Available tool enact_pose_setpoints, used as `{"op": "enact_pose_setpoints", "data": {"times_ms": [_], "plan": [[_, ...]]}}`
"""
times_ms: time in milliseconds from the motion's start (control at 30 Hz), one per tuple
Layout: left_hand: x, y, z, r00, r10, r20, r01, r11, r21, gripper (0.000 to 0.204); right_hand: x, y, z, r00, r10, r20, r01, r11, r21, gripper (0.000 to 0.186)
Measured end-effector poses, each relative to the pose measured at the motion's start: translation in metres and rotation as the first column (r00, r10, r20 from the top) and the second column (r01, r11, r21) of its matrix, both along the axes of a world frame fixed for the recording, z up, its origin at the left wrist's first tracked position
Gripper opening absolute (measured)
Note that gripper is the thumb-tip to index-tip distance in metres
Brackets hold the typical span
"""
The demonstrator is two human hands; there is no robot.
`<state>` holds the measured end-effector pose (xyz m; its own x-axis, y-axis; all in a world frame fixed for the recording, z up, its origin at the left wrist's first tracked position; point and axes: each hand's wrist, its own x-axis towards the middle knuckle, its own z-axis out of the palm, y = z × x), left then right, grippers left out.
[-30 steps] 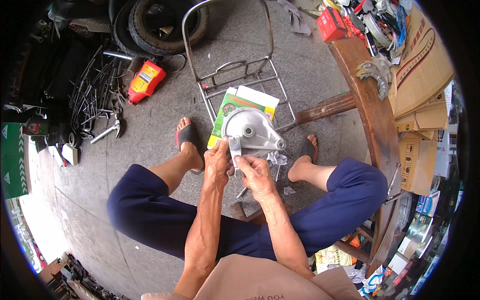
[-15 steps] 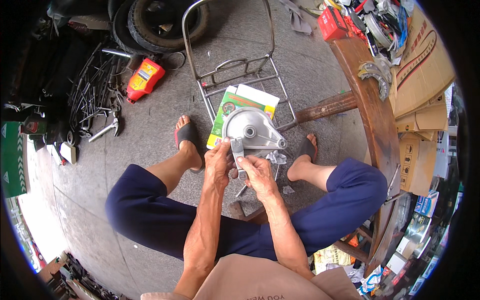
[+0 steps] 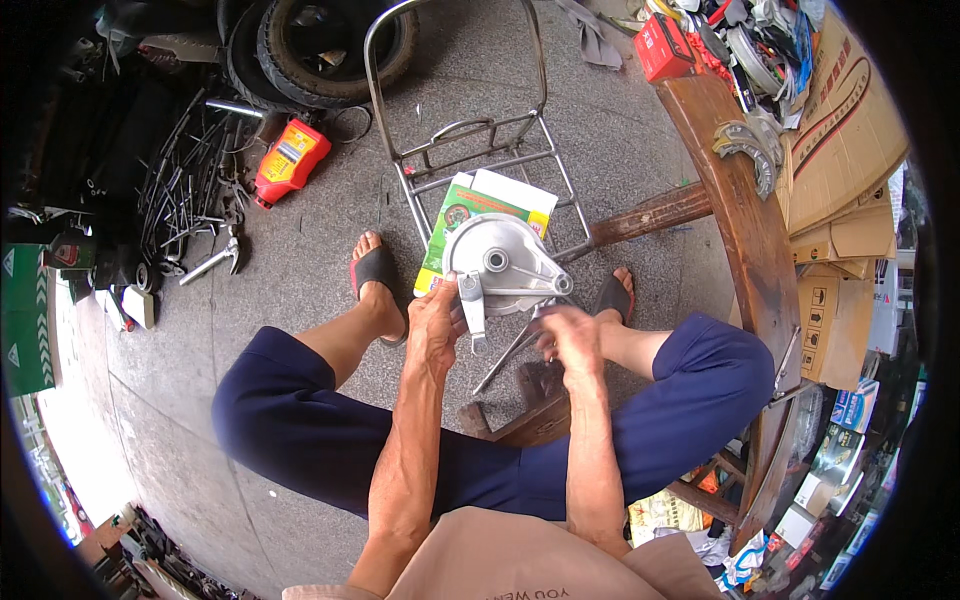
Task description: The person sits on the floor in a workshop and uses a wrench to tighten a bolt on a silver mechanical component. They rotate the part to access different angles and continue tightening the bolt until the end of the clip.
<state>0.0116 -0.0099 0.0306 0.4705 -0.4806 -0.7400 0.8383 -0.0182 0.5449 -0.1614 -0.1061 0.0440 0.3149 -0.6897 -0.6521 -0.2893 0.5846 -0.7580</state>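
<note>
I sit with my knees apart above a grey stone floor. My left hand (image 3: 434, 322) grips the left edge of a round silver brake drum plate (image 3: 497, 262) held between my knees. My right hand (image 3: 568, 333) is closed by the plate's lower right, at its lever arm and a thin metal rod (image 3: 505, 356) that slants down to the left. What the right fingers hold is hidden. A green and white box (image 3: 470, 205) lies on the floor just behind the plate.
A chrome tube rack (image 3: 470, 140) lies on the floor ahead, with tyres (image 3: 330, 40) and a red bottle (image 3: 290, 160) beyond. Scattered tools and a hammer (image 3: 212, 262) lie left. A wooden bench (image 3: 735, 200) with brake shoes, a red box and cartons stands right.
My right hand has slid from the middle of the plate's lower edge to its lower right. The plate and left hand have barely moved.
</note>
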Motion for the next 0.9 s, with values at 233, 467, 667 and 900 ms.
{"op": "enact_pose_setpoints", "data": {"times_ms": [233, 467, 667, 900], "plan": [[-0.001, 0.001, 0.004, 1.000, -0.006, -0.003, 0.006, 1.000, 0.025, 0.022, 0.028, -0.054, 0.011, 0.995, 0.018, 0.103, 0.001, 0.984, -0.180, 0.033], [-0.006, 0.002, 0.026, 0.995, -0.045, 0.085, 0.046, 0.999, -0.001, 0.021, 0.028, -0.054, 0.017, 0.954, 0.252, 0.163, -0.218, 0.955, -0.200, 0.028], [-0.021, 0.034, 0.108, 0.857, -0.360, 0.369, 0.353, 0.932, 0.089, 0.040, -0.017, -0.016, 0.092, 0.972, 0.178, 0.151, -0.131, 0.951, -0.281, 0.027], [-0.047, 0.104, 0.150, 0.687, -0.454, 0.568, 0.574, 0.818, -0.041, 0.077, -0.069, 0.046, 0.142, 0.980, 0.069, 0.188, -0.030, 0.979, -0.201, 0.039]]}}
